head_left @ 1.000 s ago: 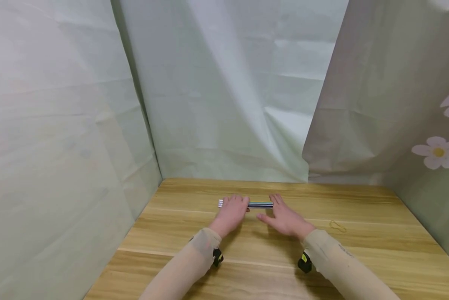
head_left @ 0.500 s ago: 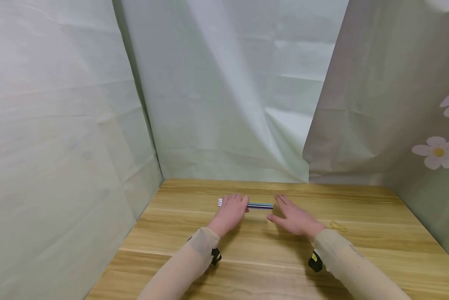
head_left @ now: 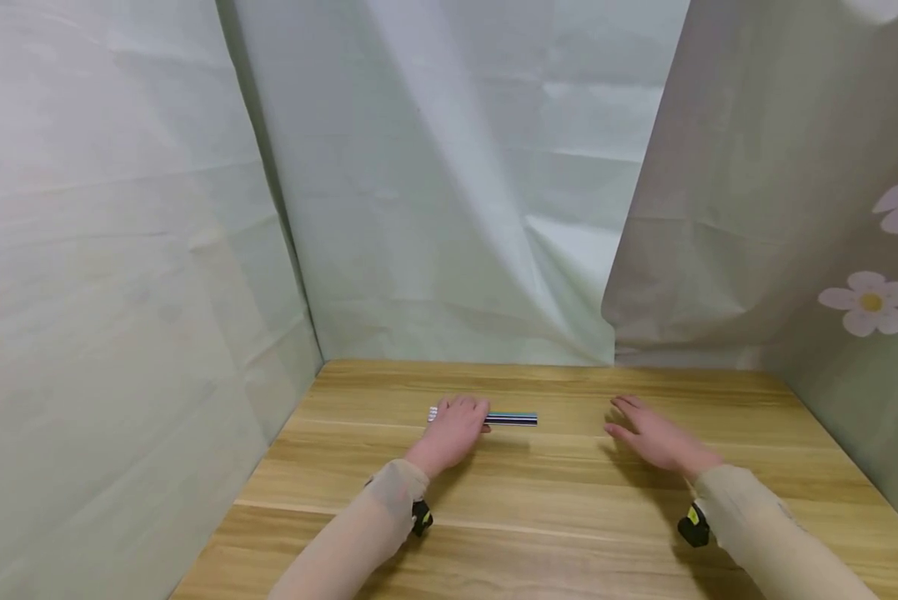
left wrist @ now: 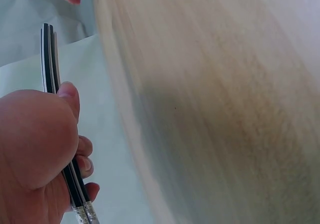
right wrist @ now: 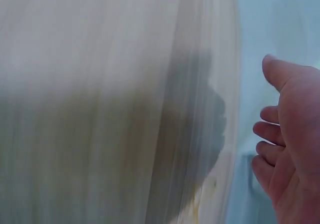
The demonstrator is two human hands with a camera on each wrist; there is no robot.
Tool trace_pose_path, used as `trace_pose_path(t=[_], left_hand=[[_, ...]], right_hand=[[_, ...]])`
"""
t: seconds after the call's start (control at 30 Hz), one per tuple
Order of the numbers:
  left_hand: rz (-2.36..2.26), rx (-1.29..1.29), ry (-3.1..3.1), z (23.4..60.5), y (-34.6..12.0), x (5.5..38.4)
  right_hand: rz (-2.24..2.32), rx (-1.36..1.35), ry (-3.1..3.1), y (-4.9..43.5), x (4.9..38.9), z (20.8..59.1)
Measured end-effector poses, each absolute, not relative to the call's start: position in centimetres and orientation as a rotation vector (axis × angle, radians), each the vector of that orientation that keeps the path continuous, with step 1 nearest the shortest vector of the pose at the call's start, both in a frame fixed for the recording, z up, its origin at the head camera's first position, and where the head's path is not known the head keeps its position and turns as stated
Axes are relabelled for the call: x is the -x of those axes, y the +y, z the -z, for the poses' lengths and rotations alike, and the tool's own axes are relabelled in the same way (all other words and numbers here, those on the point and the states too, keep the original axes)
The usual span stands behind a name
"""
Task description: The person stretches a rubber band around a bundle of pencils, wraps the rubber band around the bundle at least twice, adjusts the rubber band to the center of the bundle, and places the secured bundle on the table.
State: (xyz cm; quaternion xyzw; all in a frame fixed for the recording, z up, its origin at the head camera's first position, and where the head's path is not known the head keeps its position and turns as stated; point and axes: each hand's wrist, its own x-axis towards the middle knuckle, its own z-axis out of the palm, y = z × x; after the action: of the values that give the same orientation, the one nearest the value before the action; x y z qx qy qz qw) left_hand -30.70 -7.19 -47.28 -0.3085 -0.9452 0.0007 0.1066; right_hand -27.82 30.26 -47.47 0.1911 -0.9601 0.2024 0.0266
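A bundle of striped dark and light pencils (head_left: 514,419) lies crosswise in my left hand (head_left: 452,431), whose fingers and thumb grip it near the middle. White eraser ends (head_left: 432,414) stick out on the left. The left wrist view shows the pencils (left wrist: 48,58) running up past the thumb, with silver ferrules (left wrist: 86,213) below the fingers. A shadow falls on the table under the bundle's right part. My right hand (head_left: 659,437) is held apart to the right, fingers spread and loosely bent, nothing in it.
A thin yellow rubber band (right wrist: 195,204) lies on the wooden table (head_left: 539,533), below the right hand in the right wrist view; in the head view the right arm covers it. Pale cloth curtains (head_left: 449,208) hang at the back and both sides.
My right hand has drawn away from the bundle's right end and moved right, toward the rubber band. The left hand keeps its grip and has shifted slightly left and nearer with the pencils.
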Motion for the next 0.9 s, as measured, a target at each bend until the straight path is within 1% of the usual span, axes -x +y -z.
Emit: trace_pose_path(t=[0.27, 0.53, 0.7, 0.9], left_hand=[[-0.006, 0.93, -2.788, 47.4, -7.6, 30.7], [-0.01, 0.932, -2.809, 47.6, -7.8, 30.4], [-0.018, 0.929, -2.819, 47.5, -7.7, 30.3], [-0.021, 0.923, -2.834, 47.7, -7.8, 30.2]], right_hand=[[-0.597, -0.695, -2.881, 35.1, 27.4, 47.1], [-0.586, -0.624, -2.896, 39.0, 26.8, 47.2], [-0.584, -0.604, -2.901, 40.0, 26.6, 47.2], [-0.596, -0.63, -2.926, 40.2, 26.1, 47.3]])
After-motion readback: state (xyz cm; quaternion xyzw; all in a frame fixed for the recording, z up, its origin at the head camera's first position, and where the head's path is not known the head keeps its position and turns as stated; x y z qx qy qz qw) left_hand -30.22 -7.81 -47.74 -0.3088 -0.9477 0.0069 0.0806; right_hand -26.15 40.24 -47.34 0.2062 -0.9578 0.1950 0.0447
